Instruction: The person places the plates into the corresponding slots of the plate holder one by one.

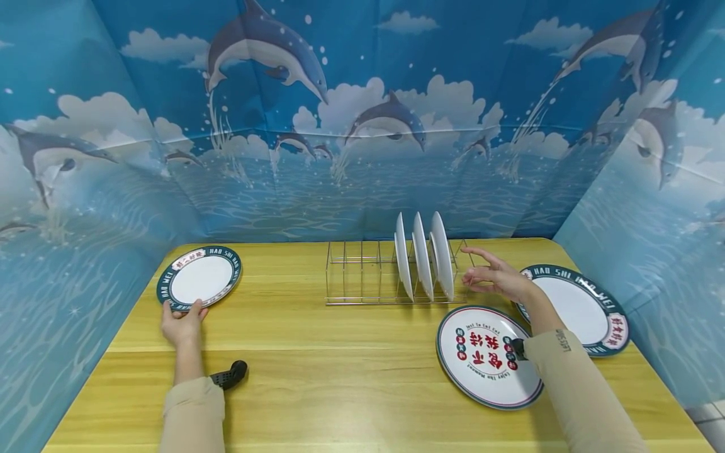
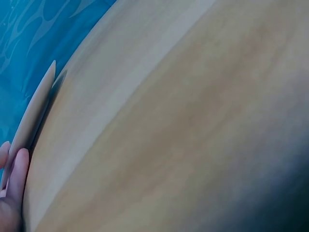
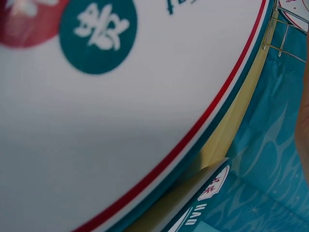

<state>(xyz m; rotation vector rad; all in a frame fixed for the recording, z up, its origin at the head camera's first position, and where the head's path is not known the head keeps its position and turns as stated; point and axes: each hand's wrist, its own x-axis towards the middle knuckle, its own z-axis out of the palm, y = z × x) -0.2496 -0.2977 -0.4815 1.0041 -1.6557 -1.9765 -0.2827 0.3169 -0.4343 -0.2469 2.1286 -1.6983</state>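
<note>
At the table's back left, my left hand (image 1: 182,324) pinches the near rim of a small plate (image 1: 205,280) with a dark green lettered border. In the left wrist view, thumb and fingers (image 2: 18,176) lie on either side of that plate's edge (image 2: 34,111). My right hand (image 1: 504,280) is beside the right end of a wire dish rack (image 1: 362,300), fingers spread and holding nothing. Three white plates stand upright in the rack: one on the left (image 1: 403,258), one in the middle (image 1: 422,258) and one on the right (image 1: 442,257).
Below the right forearm lies a round plate (image 1: 472,384) with red and green characters. A larger green-bordered plate (image 1: 578,308) lies at the right edge, partly behind the arm. The wooden table (image 1: 317,390) meets a blue dolphin-print cloth (image 1: 306,201) at its back and sides.
</note>
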